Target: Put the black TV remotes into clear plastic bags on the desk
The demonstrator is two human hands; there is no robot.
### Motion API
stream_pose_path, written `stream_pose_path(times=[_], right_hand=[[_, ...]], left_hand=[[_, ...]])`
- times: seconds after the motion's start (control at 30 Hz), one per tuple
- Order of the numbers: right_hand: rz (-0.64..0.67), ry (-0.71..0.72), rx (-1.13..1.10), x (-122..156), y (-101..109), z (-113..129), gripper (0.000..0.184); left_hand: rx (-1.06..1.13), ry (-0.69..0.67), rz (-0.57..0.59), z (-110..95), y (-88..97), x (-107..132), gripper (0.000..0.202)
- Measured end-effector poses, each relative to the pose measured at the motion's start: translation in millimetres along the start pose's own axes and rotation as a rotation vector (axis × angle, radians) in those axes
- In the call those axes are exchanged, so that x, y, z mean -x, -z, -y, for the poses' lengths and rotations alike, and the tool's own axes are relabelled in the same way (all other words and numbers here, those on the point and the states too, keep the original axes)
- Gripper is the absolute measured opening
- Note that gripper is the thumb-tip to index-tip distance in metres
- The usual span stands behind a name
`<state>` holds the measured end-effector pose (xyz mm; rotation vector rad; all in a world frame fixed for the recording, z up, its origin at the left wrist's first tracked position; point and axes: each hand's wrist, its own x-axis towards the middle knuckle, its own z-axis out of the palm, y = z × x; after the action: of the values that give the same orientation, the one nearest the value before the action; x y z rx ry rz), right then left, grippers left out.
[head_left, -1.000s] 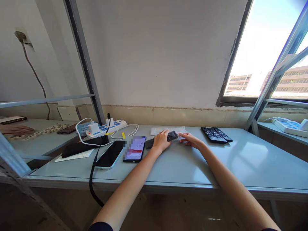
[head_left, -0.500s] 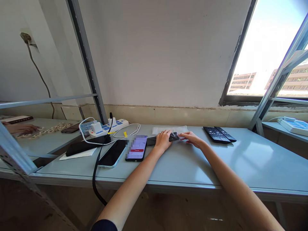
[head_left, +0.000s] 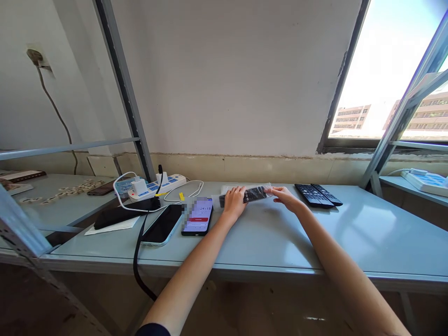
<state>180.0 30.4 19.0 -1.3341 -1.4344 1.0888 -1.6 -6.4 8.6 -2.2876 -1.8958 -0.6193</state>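
A black remote control in a clear plastic bag [head_left: 252, 194] is lifted slightly above the grey table [head_left: 315, 233], lying crosswise between my hands. My left hand [head_left: 234, 203] grips its left part with curled fingers. My right hand [head_left: 284, 198] pinches the bag's right end. Under and behind it lies a flat stack of clear bags [head_left: 229, 189]. Two more black remotes [head_left: 317, 194] lie side by side just right of my right hand.
Left of my hands lie a lit phone [head_left: 198, 217], a dark-screened phone [head_left: 162, 225], a black flat device on paper [head_left: 121, 214], and a white power strip [head_left: 156, 183] with cables. Another power strip [head_left: 425, 181] sits far right. The neighbouring table holds small white pieces [head_left: 66, 192].
Both hands have raised the bagged remote a little and shifted it back toward the wall. The other person's hand at the far left has left the view.
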Motion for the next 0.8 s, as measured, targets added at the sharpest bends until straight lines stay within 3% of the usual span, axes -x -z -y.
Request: stream_pose_path(times=[0.23,0.53,0.67,0.8], right_hand=[[-0.178,-0.014,-0.113,-5,6,-4,0.015],[-0.281,0.013,-0.205,-9,-14,-14,0.017],[-0.478,0.028,-0.28,-18,-9,-13,0.023],[-0.773,0.021,-0.338,-24,12,-12,0.04]], left_hand=[[0.023,0.049,-0.01,4,-3.4,0,0.03],[0.066,0.081,-0.022,3,-5.8,-1,0.029],[0.087,0.071,-0.024,4,-8.2,-3,0.031],[0.115,0.07,-0.029,4,-8.8,-3,0.034]])
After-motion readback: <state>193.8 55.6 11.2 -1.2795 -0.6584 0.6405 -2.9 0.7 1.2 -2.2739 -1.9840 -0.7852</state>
